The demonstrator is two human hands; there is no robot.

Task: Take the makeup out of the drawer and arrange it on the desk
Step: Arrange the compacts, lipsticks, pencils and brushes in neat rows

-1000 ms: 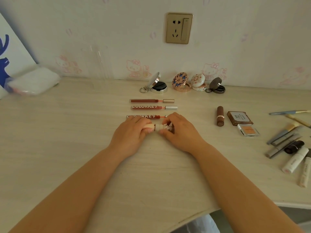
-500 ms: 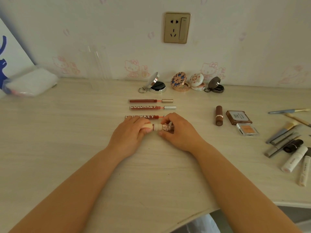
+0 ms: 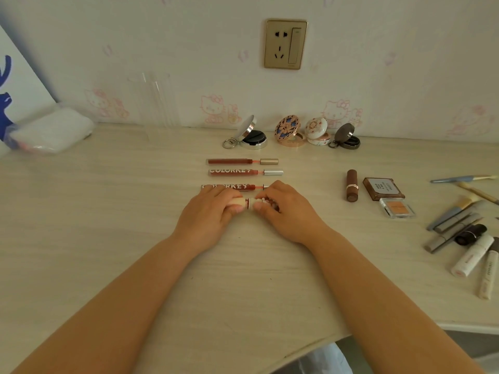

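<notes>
At frame centre, the left hand (image 3: 209, 214) and right hand (image 3: 285, 209) each gripped one end of a small cream lip tube (image 3: 247, 204), fingers curled round it, holding it level on or just above the desk (image 3: 108, 211); contact with the surface could not be confirmed. A dark gap showed at the tube's middle, so the cap may have been partly separated.

Status, as judged: arrangement was well advanced. Directly above the hands, three lip glosses (image 3: 244, 172) lay in a parallel row. Four open compacts (image 3: 293, 133) lined the wall. At right centre lay a brown lipstick (image 3: 351, 185) and two palettes (image 3: 383, 188). At the right edge, brushes and tubes (image 3: 459, 225) lay loosely heaped, probably unsorted. The drawer was not visible, so remaining contents could not be determined.
</notes>
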